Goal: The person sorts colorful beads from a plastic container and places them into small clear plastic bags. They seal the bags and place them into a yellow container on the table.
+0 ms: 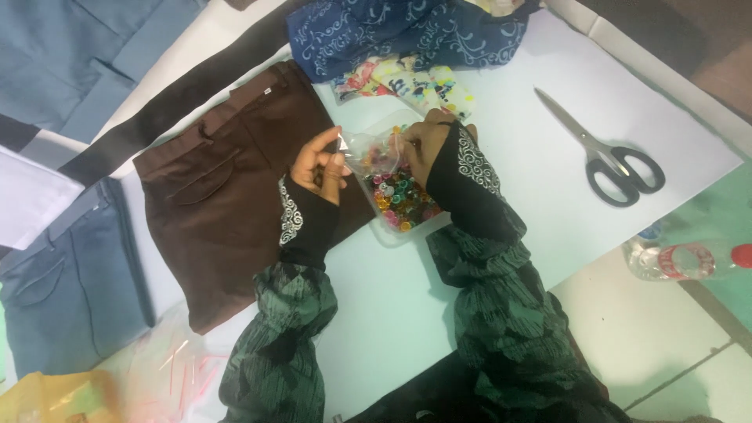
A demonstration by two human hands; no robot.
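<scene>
Pinching clear bead bag (392,184), both hands (left (319,163), right (423,141)); white table (540,172), scissors (607,153) nearby.

Brown trousers (235,196) are seen beside grey-blue trousers (70,290). A navy cloth (392,35) is patterned with pale swirls. Multicoloured beads (399,200) are held in a clear bag. The scissors (611,157) have black handles.

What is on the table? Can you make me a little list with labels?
left hand: pinching the clear bag's edge
right hand: gripping the bag's other side
clear bag: full of colourful beads
brown trousers: flat, under the left hand
scissors: closed, to the right
plastic bottle: lying off the table's right edge
patterned blue cloth: bunched at top
</scene>
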